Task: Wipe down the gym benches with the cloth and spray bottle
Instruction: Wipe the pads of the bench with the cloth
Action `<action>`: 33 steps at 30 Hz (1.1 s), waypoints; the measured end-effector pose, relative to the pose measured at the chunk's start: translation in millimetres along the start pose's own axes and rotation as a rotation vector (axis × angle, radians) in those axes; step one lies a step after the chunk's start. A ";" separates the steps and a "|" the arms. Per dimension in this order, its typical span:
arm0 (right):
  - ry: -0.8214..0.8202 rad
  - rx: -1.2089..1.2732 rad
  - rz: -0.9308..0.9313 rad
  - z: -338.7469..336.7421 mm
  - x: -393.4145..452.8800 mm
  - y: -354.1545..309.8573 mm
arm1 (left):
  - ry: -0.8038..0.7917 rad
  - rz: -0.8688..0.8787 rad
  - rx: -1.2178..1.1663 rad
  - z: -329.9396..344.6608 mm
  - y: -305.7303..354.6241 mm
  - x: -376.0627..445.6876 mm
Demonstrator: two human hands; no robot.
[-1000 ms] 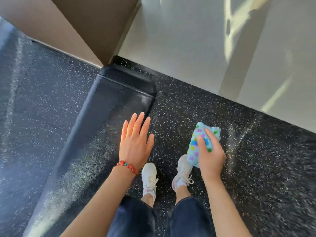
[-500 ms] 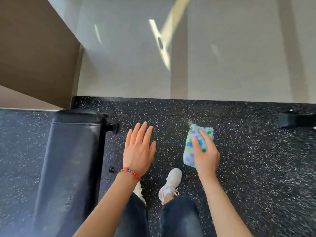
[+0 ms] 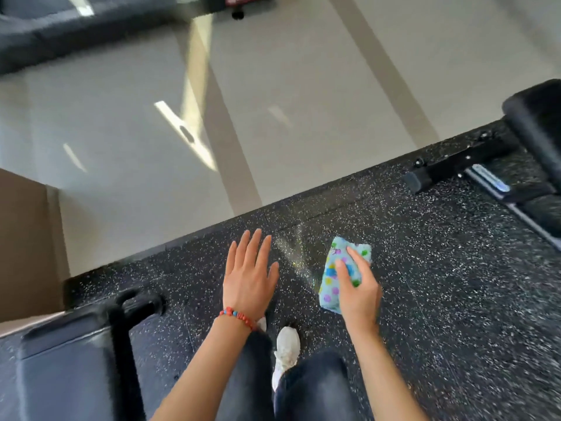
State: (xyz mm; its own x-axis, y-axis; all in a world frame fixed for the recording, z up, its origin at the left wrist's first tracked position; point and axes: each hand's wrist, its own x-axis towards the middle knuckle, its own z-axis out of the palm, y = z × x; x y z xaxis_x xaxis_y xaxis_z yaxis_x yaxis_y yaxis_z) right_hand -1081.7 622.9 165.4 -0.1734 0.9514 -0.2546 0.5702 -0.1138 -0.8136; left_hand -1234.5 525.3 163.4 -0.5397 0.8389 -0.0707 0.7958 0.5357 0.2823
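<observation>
The cloth, a folded light-blue one with coloured dots, sits in my right hand. The thumb and forefinger lie across its top and the other fingers are tucked underneath, so it is pinched and carried in the air above the speckled rubber floor. My left hand holds nothing: its fingers are straight and close together, palm down, hovering just left of the cloth hand and touching nothing.

Well off to the lower left of my left fingers is one padded bench. Far to the upper right of the cloth, a second bench stands on its black frame, partly cut off by the edge of the view. A white shoe shows below, between my two arms. I see no spray bottle anywhere here.

My read is that I am between benches, heading for the one on the right, with that one not yet wiped.

Risks from here:
- The frame's foot sticks out low across the floor on the way, and with my eyes on my hands I could catch a shoe on it.
- With no bottle in sight, I may end up wiping dry and only smearing the pad.
- The cloth is held by a light pinch, so a quick swing of the arm could let it unfold or drop onto the gritty floor.
</observation>
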 end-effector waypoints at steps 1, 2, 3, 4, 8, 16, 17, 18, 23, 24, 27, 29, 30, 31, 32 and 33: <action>0.026 0.013 0.013 -1.5 4.9 -0.7 | -0.015 0.029 0.012 0.6 4.8 11.3; 0.049 0.026 0.022 -2.2 11.0 -0.4 | -0.035 0.053 0.024 1.4 9.4 23.5; 0.069 0.038 0.037 -2.6 17.9 -2.3 | -0.052 0.077 0.035 2.4 13.4 36.8; 0.087 0.047 0.055 -2.4 25.8 -4.0 | -0.067 0.104 0.045 3.3 16.8 51.0; 0.167 0.052 0.133 -2.4 63.0 -19.7 | -0.120 0.234 0.084 3.4 25.4 111.9; 0.342 0.151 0.276 -12.6 120.1 -43.9 | -0.154 0.503 0.110 -6.7 56.2 216.3; 0.357 0.164 0.282 -16.7 126.2 -45.7 | -0.156 0.524 0.100 -7.5 63.3 226.0; 0.375 0.170 0.284 -20.6 133.2 -45.3 | -0.161 0.543 0.089 -7.9 71.1 235.1; 0.453 0.178 0.298 -49.2 180.3 -37.1 | -0.191 0.613 0.072 -1.8 117.8 280.6; 0.471 0.174 0.301 -57.0 191.9 -35.2 | -0.193 0.628 0.067 0.7 129.7 290.4; 0.509 0.192 0.297 -83.5 228.7 -29.6 | -0.183 0.665 0.067 8.8 169.3 321.4; 0.518 0.205 0.291 -103.1 254.5 -27.1 | -0.189 0.682 0.086 12.6 196.8 341.6; 0.517 0.202 0.287 -113.2 267.8 -25.3 | -0.193 0.689 0.094 13.9 211.8 351.6; 0.518 0.199 0.287 -123.8 280.5 -24.7 | -0.194 0.698 0.096 15.0 227.1 361.5; 0.520 0.205 0.290 -134.5 292.0 -25.3 | -0.191 0.708 0.094 15.9 242.1 370.7; 0.521 0.213 0.291 -144.8 302.5 -26.1 | -0.193 0.713 0.092 15.7 256.9 379.2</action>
State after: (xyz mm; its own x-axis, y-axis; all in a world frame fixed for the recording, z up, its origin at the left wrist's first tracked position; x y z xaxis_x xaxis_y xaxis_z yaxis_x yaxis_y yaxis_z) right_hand -1032.7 955.1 185.2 0.4092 0.8812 -0.2367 0.3534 -0.3922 -0.8492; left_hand -1230.4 982.6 194.1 0.1676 0.9834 -0.0691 0.9591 -0.1465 0.2421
